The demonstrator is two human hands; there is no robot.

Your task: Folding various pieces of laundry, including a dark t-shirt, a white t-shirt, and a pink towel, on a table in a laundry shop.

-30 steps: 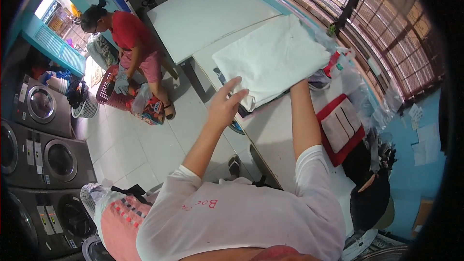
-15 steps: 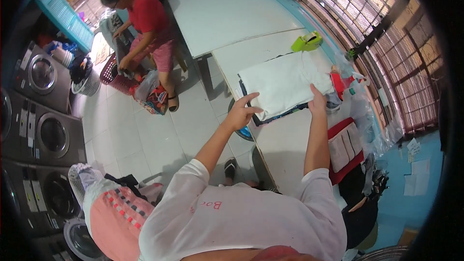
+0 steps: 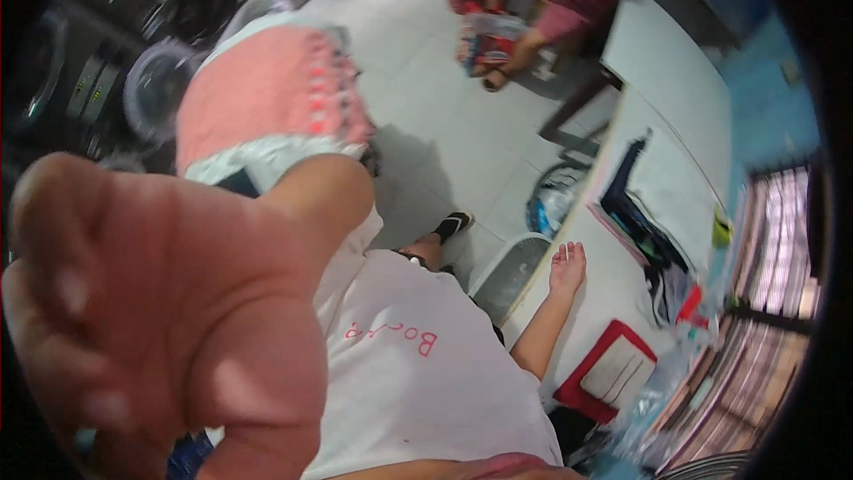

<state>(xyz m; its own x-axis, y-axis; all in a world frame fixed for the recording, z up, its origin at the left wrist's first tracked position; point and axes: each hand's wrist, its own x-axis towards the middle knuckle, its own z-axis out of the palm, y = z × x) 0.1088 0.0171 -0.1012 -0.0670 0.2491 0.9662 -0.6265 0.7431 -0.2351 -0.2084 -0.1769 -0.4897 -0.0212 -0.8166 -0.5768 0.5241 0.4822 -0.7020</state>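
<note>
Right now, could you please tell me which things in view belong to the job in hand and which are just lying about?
Likely the job:
stack of folded clothes, nearest the right hand
white table under it

Seemingly lying about:
red-and-beige folded cloth
pink cloth
clear plastic

A white bench [image 3: 609, 289] carried folded clothes [image 3: 653, 236].
The dark-layered stack lay between its long edges; a red-and-beige cloth [image 3: 611, 373] lay toward the near end, clear plastic [image 3: 656, 400] by the window-side edge.
</note>
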